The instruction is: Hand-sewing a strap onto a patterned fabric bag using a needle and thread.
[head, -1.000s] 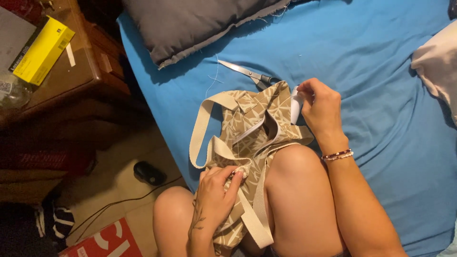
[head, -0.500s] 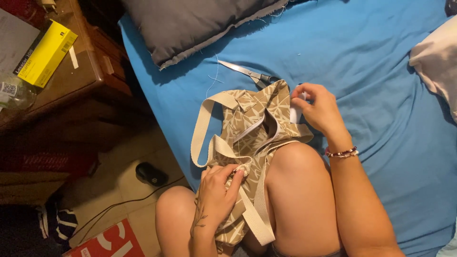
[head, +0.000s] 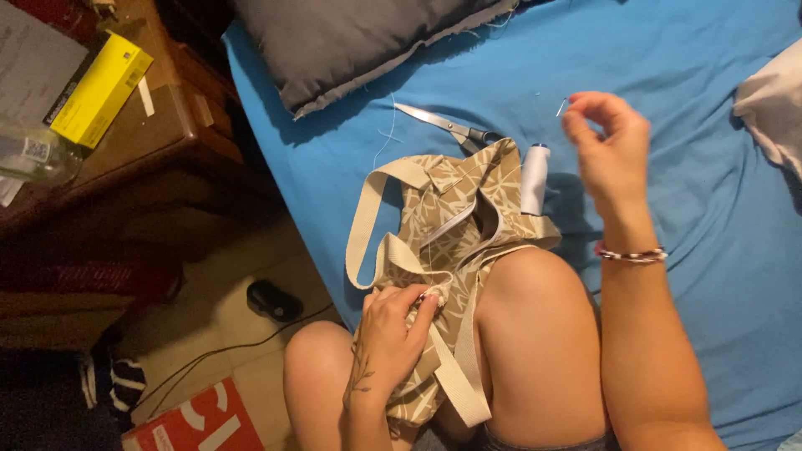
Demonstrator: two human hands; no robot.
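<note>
1. The tan leaf-print tote bag (head: pixel 455 225) lies half on the blue bedsheet (head: pixel 702 276) and half over the person's bare knees, its cream webbing straps (head: pixel 368 209) looped out to the side.

2. The left hand (head: pixel 393 338) is closed on a bunched fold of the bag's cloth near the strap seam, thumb and fingers pinching it against the thigh.

3. The right hand (head: pixel 610 150) is raised above the sheet, well apart from the bag, thumb and forefinger pressed together on a thin needle (head: pixel 561 107). Any thread running from it is too fine to trace with certainty.

4. A white thread spool (head: pixel 535 178) rests against the bag's upper edge, and scissors (head: pixel 443 125) lie on the sheet just beyond it, near the grey pillow (head: pixel 359 42).

5. Handling, as a judgement: the bag looks light and limp — it creases wherever it is gripped and will not hold a shape alone, so it needs pinching close to the seam being worked. The webbing looks stiffer and is the firmer place to take hold.

6. The needle is small, slippery and sharp — best held near its middle between fingertips. The spool would likely roll if nudged.
</note>
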